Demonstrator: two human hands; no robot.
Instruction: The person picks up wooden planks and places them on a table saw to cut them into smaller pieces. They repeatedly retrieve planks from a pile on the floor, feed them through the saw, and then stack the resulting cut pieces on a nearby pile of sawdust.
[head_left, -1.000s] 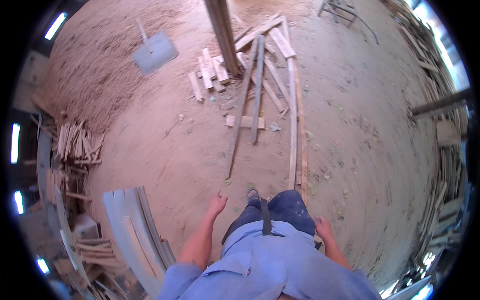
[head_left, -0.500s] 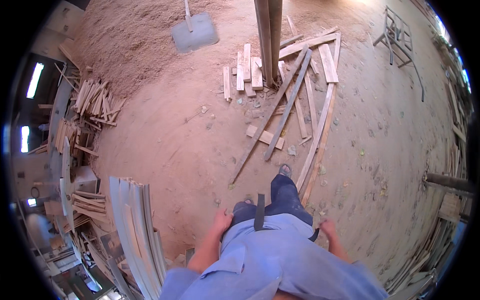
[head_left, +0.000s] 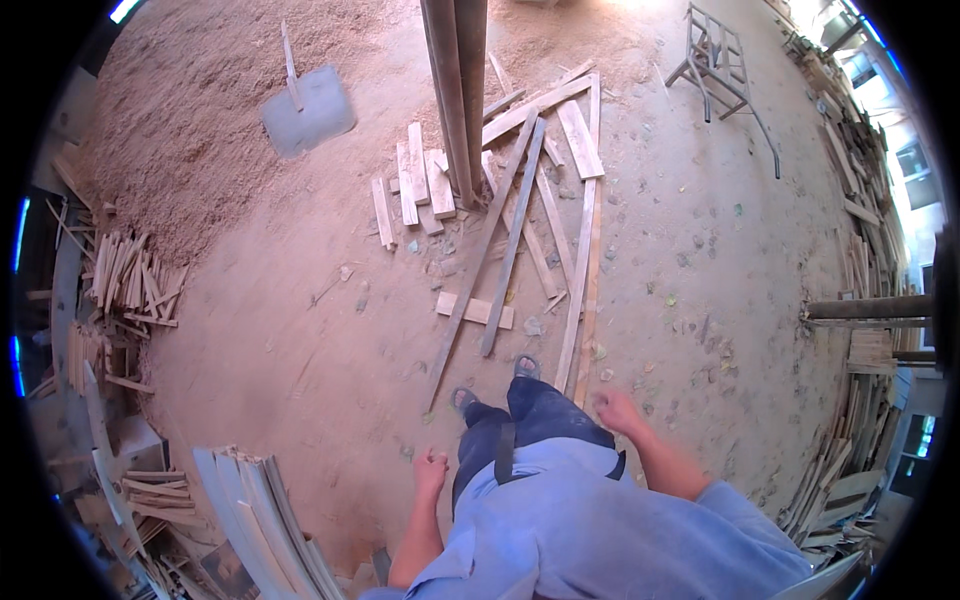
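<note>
your left hand (head_left: 431, 470) hangs near a dark plank (head_left: 484, 252), your right hand (head_left: 618, 411) near a long pale plank (head_left: 576, 290), fingers loosely curled, narrow.

A fisheye camera on the person's head faces steeply down and forward. The blue shirt (head_left: 600, 520) sits nearest, at the lower edge; the floor (head_left: 250, 370) spreads out farther ahead.

You had the upright post (head_left: 445, 90) blocking straight passage. Short boards (head_left: 418, 165) crowded its left foot; long boards (head_left: 486, 240) stretched from beside it toward you. Left of the post, your left hand (head_left: 430, 468) could pass over dirt floor (head_left: 260, 330); well right of it, a metal frame (head_left: 718, 80) obstructed you.
</note>
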